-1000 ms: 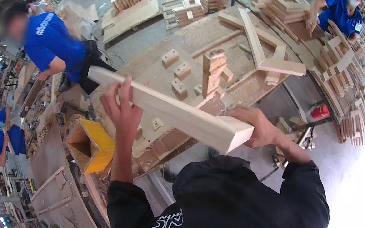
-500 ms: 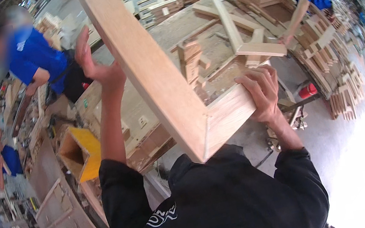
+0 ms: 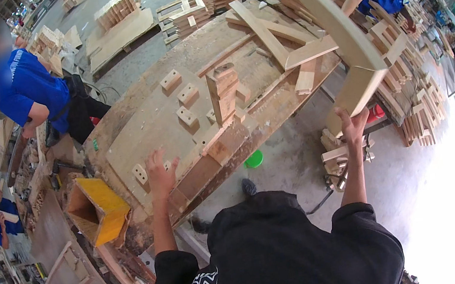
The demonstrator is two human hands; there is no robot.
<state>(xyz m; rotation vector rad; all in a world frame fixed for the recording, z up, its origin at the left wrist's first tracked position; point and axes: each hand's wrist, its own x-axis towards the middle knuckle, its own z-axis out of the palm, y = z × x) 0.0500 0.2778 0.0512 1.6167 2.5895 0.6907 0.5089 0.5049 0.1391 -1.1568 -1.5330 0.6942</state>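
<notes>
I see the right hand (image 3: 355,123) pinching the short end of the wooden corner piece (image 3: 333,19) off to the bench's (image 3: 205,46) right, probably for clearance, while the left hand (image 3: 161,176) spreads its fingers near a drilled block (image 3: 139,173).

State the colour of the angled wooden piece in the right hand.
Pale tan; the angled wooden piece in the right hand shows best in the head view.
</notes>
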